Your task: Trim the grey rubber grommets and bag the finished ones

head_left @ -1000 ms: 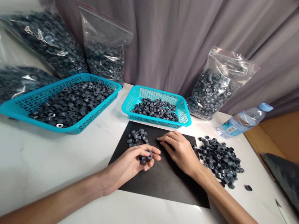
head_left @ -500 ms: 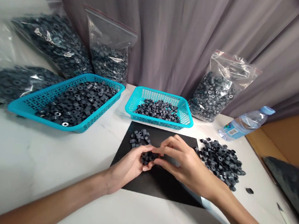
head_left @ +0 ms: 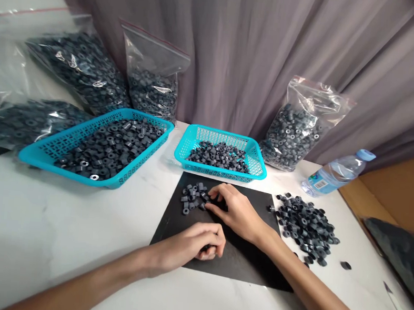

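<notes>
Left hand (head_left: pixel 202 243), nearest: grip curled closed around dark pieces (head_left: pixel 206 247), mostly hidden. Right hand (head_left: pixel 236 209): grip beside loose dark rings (head_left: pixel 191 192) on the black mat (head_left: pixel 241 265); I cannot tell if pinching. Rings: likely light, stiff, smooth; best taken across outer walls.

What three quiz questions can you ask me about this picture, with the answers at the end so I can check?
1. Count: how many blue baskets hold dark pieces?

2. True or false: the bottle has its cap on.

3. Pick one: which of the person's hands is at the small pile on the black mat?
A) left
B) right
C) neither

Key:
1. Two.
2. True.
3. B, the right hand.
</notes>
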`<state>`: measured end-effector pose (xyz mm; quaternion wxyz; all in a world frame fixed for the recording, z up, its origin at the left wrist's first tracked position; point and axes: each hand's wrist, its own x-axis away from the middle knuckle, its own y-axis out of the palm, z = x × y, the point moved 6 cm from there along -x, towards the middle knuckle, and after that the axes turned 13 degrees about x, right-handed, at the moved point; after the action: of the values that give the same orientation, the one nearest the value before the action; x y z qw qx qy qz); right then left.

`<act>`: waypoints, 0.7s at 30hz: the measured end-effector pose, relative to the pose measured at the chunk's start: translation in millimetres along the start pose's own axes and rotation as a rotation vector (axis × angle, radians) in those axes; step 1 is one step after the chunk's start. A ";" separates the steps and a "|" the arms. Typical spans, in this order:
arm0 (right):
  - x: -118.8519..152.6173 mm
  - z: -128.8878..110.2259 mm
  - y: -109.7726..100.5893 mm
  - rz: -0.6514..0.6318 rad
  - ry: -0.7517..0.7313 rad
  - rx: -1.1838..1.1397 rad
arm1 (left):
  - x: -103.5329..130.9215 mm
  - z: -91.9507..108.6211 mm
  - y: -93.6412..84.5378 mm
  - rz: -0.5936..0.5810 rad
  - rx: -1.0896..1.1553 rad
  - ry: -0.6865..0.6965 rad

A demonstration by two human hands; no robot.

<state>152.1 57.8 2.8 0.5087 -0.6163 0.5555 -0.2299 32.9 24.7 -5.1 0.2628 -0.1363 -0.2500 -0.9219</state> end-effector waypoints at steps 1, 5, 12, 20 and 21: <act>-0.1 -0.4 0.9 -0.011 -0.006 -0.013 | 0.2 0.5 0.5 -0.006 -0.005 0.005; 0.4 0.5 2.4 -0.038 -0.024 -0.033 | -0.6 -0.3 -1.7 0.009 -0.002 0.015; 0.5 7.8 -10.5 -0.095 -0.017 -0.081 | -3.9 -1.2 -10.7 0.178 0.102 0.052; 14.7 13.6 -43.6 -0.247 0.039 -0.143 | -4.4 -3.1 -11.9 0.251 0.227 0.090; 15.8 10.8 -46.0 -0.265 0.037 -0.169 | -4.5 -3.5 -11.9 0.246 0.247 0.098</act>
<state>186.3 41.1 34.8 0.4098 -0.7204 0.4960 -0.2589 29.6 33.5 -14.3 0.4002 -0.0873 -0.3296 -0.8506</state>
